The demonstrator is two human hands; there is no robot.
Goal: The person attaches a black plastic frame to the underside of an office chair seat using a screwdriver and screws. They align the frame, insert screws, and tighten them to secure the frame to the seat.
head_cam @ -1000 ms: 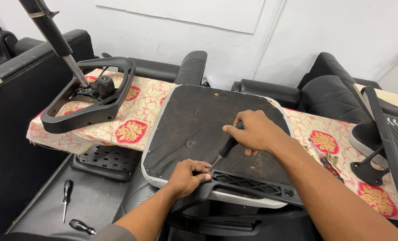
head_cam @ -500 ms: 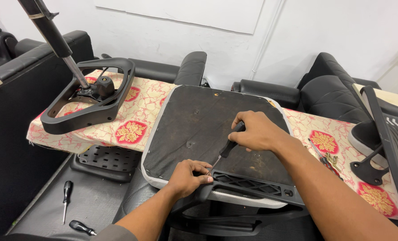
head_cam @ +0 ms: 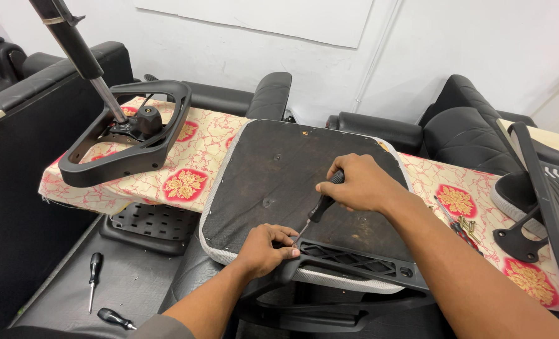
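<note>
Where hands [head_cam: 264, 251] work: patterned tablecloth [head_cam: 185, 169] (white walls [head_cam: 468, 44]).

My left hand [head_cam: 266, 250]: bare, no glove, no ring or watch that I can see.
My right hand [head_cam: 361, 185]: bare as well, wrist uncovered.
My left sleeve [head_cam: 160, 326]: grey-brown cloth, showing only at about 7 o'clock by the frame's lower edge.
My right forearm: uncovered, no sleeve in view.
</note>
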